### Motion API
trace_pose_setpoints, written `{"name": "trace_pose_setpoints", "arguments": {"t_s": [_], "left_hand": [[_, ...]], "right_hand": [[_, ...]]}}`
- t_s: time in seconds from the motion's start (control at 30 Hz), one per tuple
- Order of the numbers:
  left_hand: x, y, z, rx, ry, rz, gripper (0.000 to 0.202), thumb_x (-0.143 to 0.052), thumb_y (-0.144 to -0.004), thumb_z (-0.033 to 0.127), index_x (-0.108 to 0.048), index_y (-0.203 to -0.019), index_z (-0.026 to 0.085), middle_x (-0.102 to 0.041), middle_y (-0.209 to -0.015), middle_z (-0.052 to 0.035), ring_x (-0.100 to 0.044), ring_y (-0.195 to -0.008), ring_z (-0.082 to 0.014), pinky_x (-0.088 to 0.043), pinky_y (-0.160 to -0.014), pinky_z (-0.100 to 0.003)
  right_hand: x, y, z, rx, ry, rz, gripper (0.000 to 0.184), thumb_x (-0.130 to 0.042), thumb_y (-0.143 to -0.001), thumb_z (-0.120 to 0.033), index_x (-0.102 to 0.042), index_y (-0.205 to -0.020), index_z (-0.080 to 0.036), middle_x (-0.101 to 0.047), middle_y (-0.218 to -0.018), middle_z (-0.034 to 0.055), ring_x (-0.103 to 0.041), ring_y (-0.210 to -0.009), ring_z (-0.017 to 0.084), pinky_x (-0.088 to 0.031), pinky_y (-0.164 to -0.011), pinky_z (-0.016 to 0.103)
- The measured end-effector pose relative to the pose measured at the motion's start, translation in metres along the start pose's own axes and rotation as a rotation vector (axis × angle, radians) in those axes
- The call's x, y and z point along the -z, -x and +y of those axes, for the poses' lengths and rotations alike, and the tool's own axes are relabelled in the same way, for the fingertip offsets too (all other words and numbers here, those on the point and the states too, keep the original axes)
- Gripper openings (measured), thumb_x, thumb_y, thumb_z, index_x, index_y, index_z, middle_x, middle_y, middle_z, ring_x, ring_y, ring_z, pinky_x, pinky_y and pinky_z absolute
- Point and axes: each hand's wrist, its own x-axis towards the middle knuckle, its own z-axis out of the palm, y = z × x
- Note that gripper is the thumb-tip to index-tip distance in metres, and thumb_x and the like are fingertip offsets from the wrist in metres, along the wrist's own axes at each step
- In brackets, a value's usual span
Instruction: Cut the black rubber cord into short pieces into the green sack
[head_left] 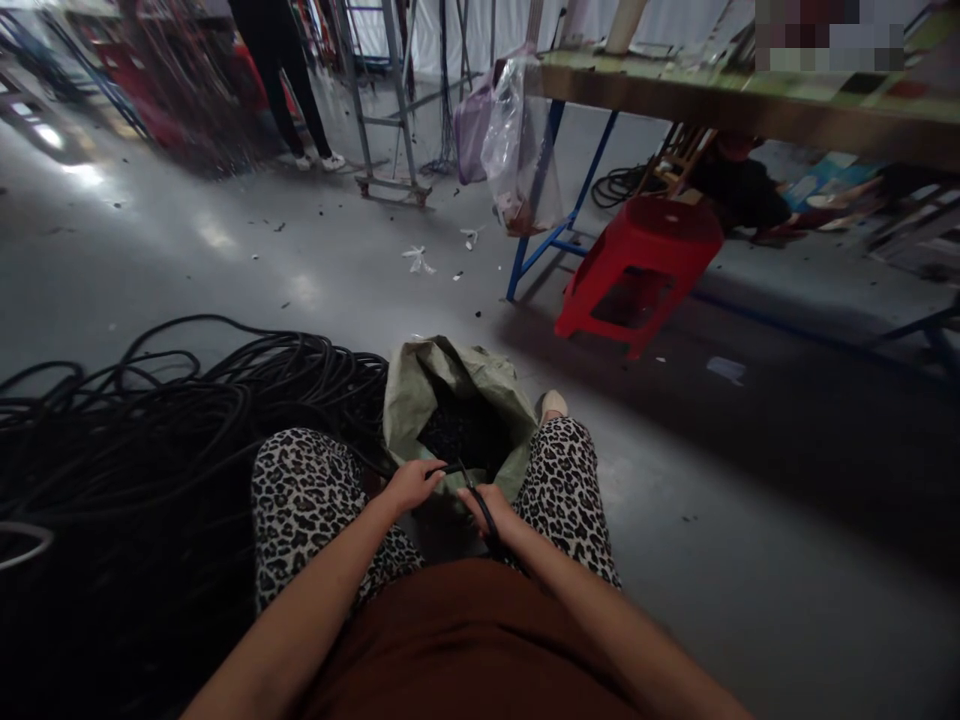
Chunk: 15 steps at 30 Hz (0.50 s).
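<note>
My left hand (414, 486) is closed, pinching a thin black cable (448, 468) near its end. Opposite it, my right hand (495, 510) grips a pair of scissors (487, 520) with dark handles, their blades up against the cable. Both hands are over the near rim of an open greenish woven sack (401, 405) that stands between my knees. Small black pieces (466, 432) lie inside the sack. How the cable runs beyond my left hand is hidden.
A large heap of black cable (247, 390) covers the floor at left. Ahead right stands a red plastic stool (660, 235) near a blue-legged workbench (675, 90) with plastic bags (517, 140) hanging from it. A person (289, 80) stands beyond, near a metal ladder frame (397, 110).
</note>
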Motion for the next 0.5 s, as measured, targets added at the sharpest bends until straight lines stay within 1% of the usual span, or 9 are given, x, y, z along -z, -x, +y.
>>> {"name": "trace_pose_setpoints", "arguments": {"t_s": [0.13, 0.23, 0.37, 0.5], "left_hand": [[-0.001, 0.000, -0.001, 0.004, -0.001, 0.016, 0.037, -0.049, -0.089, 0.030, -0.070, -0.117, 0.019, -0.071, -0.118, -0.0059, -0.063, -0.113, -0.0216, -0.047, -0.099, -0.032], [-0.002, 0.000, -0.002, 0.013, 0.008, 0.023, 0.037, -0.048, -0.090, 0.031, -0.069, -0.118, 0.019, -0.070, -0.120, -0.0059, -0.063, -0.113, -0.0214, -0.047, -0.099, -0.032], [-0.003, -0.002, -0.002, 0.033, 0.012, 0.067, 0.039, -0.048, -0.090, 0.033, -0.068, -0.119, 0.017, -0.069, -0.121, -0.0075, -0.062, -0.115, -0.0224, -0.046, -0.101, -0.033], [-0.003, -0.002, -0.001, 0.038, -0.002, 0.104, 0.038, -0.049, -0.090, 0.034, -0.067, -0.120, 0.019, -0.069, -0.120, -0.0068, -0.063, -0.114, -0.0218, -0.046, -0.101, -0.032]], "right_hand": [[-0.002, -0.002, 0.000, -0.032, -0.061, 0.026, 0.026, -0.055, -0.091, -0.031, -0.059, -0.072, -0.013, -0.044, -0.045, -0.0048, -0.043, -0.033, 0.010, -0.035, -0.035, 0.020], [-0.002, -0.005, 0.001, -0.057, -0.090, 0.024, 0.027, -0.054, -0.092, -0.036, -0.061, -0.080, -0.013, -0.046, -0.048, -0.0050, -0.044, -0.035, 0.009, -0.037, -0.036, 0.019], [-0.002, -0.008, 0.006, -0.015, -0.028, -0.014, 0.031, -0.052, -0.094, -0.041, -0.061, -0.092, -0.011, -0.050, -0.051, -0.0038, -0.049, -0.039, 0.010, -0.038, -0.039, 0.019], [-0.002, -0.011, 0.010, 0.006, 0.022, -0.025, 0.033, -0.054, -0.094, -0.041, -0.062, -0.101, -0.010, -0.054, -0.053, -0.0023, -0.053, -0.043, 0.011, -0.040, -0.043, 0.019]]}}
